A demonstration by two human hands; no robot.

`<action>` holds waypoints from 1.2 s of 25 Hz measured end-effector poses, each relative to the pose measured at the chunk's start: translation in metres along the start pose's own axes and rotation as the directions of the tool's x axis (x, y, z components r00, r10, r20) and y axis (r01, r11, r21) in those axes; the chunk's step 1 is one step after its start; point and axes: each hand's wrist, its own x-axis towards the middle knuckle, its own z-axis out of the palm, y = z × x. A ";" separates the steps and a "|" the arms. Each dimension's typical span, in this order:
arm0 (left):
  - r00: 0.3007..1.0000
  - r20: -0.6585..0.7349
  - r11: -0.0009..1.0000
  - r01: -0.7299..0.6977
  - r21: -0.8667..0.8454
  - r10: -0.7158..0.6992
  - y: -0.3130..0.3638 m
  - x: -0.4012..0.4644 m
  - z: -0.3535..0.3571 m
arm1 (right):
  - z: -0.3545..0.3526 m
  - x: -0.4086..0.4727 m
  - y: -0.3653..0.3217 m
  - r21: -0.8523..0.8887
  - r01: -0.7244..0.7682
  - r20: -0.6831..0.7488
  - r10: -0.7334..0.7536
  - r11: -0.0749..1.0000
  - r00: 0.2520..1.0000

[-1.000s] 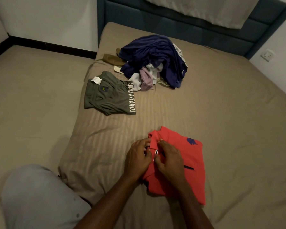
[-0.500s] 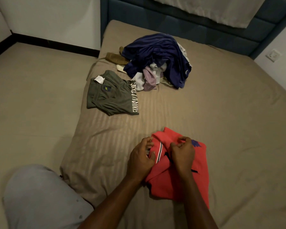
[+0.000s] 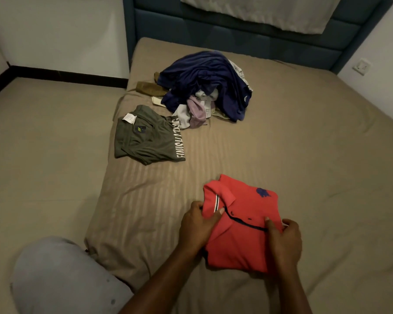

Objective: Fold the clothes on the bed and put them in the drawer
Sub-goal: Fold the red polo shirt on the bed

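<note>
A folded red polo shirt (image 3: 241,227) with a blue logo lies on the beige bed (image 3: 293,155) near its front edge. My left hand (image 3: 196,225) grips the shirt's left side by the collar, thumb on top. My right hand (image 3: 283,241) grips its right side, thumb on the placket. A folded olive green shirt (image 3: 145,139) with white lettering lies further back on the left. Behind it sits a heap of unfolded clothes (image 3: 204,87), dark blue on top with white and lilac pieces below. No drawer is in view.
A blue padded headboard (image 3: 236,35) with a pale cloth (image 3: 259,12) draped over it closes the far end. The floor (image 3: 43,143) runs along the bed's left side. My grey-clad knee (image 3: 61,277) is at the bottom left. A wall socket (image 3: 362,66) sits on the right.
My hands moved from the collar out to the shirt's two sides. The collar now lies flat and the shirt has turned a little.
</note>
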 end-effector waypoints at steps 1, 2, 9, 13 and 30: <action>0.998 0.050 0.999 0.039 -0.037 -0.037 0.005 0.007 0.000 | -0.005 0.006 0.001 0.087 -0.069 0.087 0.061 0.994 0.994; 0.992 0.112 0.994 0.074 -0.087 -0.064 0.009 0.014 -0.001 | -0.009 0.013 -0.002 0.219 -0.131 0.197 0.087 0.967 0.976; 0.918 0.398 0.917 0.160 -0.365 -0.002 0.013 0.028 -0.010 | -0.013 0.028 -0.012 0.494 -0.207 0.431 -0.031 0.845 0.902; 0.922 0.371 0.904 0.062 -0.424 0.111 0.023 0.027 -0.019 | -0.017 0.031 -0.025 0.578 -0.201 0.419 -0.076 0.791 0.905; 0.979 -0.076 0.944 -0.201 -0.262 0.188 0.078 0.226 -0.269 | 0.193 0.067 -0.337 0.783 -0.339 0.567 -0.373 0.522 0.734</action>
